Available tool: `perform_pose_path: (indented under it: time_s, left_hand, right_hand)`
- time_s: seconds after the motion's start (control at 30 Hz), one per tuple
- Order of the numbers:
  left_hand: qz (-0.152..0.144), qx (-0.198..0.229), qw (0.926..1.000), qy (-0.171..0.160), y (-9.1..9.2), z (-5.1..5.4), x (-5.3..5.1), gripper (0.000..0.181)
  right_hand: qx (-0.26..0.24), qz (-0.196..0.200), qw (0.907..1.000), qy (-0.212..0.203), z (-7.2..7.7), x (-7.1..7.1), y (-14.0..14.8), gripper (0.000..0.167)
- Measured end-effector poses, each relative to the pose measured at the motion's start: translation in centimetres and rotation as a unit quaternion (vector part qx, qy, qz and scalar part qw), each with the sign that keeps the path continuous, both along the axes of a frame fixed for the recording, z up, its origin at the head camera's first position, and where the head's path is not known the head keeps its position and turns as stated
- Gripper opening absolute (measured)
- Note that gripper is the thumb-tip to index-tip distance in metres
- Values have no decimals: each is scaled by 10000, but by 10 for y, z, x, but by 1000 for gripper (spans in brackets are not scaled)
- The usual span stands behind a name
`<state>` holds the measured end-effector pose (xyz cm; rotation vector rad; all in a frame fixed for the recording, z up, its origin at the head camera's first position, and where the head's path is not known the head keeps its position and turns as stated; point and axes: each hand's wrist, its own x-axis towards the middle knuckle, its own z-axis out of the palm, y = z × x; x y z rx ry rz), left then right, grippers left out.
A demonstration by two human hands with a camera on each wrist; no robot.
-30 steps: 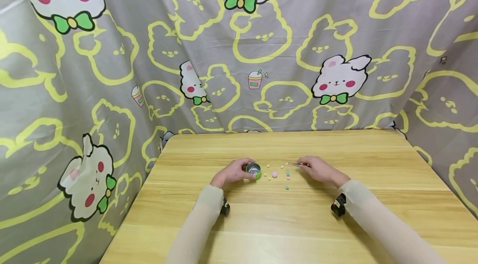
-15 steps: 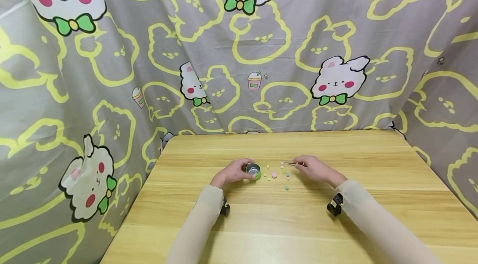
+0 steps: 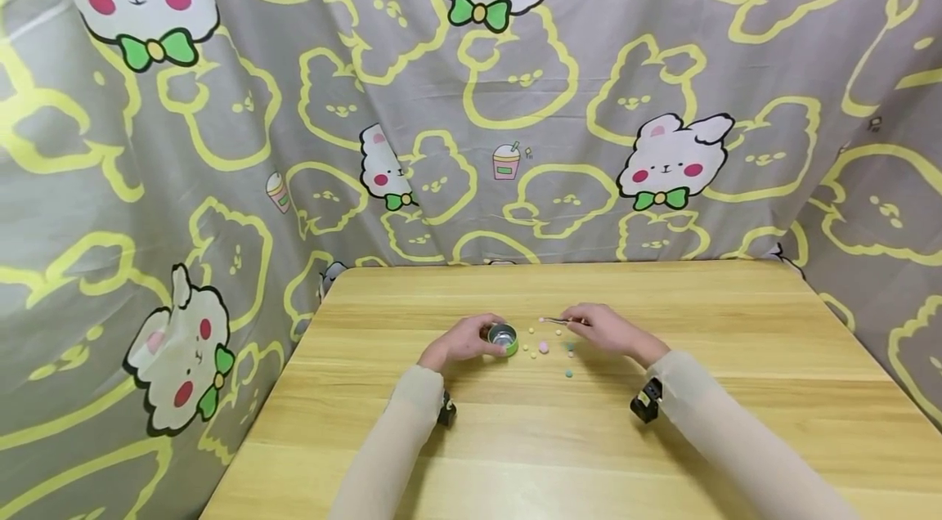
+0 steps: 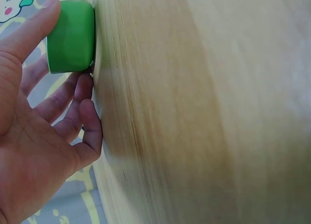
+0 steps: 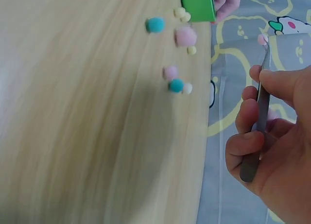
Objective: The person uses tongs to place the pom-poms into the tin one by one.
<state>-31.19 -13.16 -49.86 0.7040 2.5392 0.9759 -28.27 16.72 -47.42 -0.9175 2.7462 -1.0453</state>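
Note:
My left hand (image 3: 468, 338) holds a small round green tin (image 3: 504, 339) with an open top and a silvery inside, thumb on its near side. The left wrist view shows the tin's green wall (image 4: 72, 37) between thumb and fingers, standing on the table. In my right hand (image 3: 605, 330) metal tweezers (image 5: 262, 107) are pinched, their tips closed on a small pink pompom (image 5: 262, 39). That pompom is above the table, to the right of the tin and behind the loose pompoms.
Several loose pompoms lie right of the tin: a larger pink one (image 5: 186, 37), teal ones (image 5: 155, 25), a small pink one (image 5: 170, 72), a white one (image 5: 187, 88) and pale yellow ones (image 5: 192, 50). Behind the wooden table (image 3: 441, 438) hangs a patterned curtain (image 3: 545, 119).
My right hand has moved left with the tweezers and pink pompom, closer to the tin. The left hand stays around the tin. The head view has shifted slightly.

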Motion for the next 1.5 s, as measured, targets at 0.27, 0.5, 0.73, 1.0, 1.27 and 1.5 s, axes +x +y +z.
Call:
perform_pose_path:
  time_s: [0.27,0.5,0.73,1.0,1.27,1.5]
  left_hand:
    - [-56,72,10000,10,4,2,1,53]
    - [-109,76,9999,31,5,4,2,52]
    - [-100,128,9999,18,3,6,2,50]
    - [-119,88,9999,63,3,6,1,49]
    - [-135,197,9997,14,1,3,-1,49]
    - [-91,170,9998,8,0,0,-1,50]
  right_hand:
    - [56,109,9999,-63,3,-4,-16,23]
    - [235,228,9994,96,3,-8,-28,22]
    - [463,424,9976,296,5,-13,-39,20]
    - [719,530,9956,296,6,-19,-47,20]
    - [903,525,9943,213,6,-19,-53,20]
    - [831,397,9957,86,8,-15,-57,19]
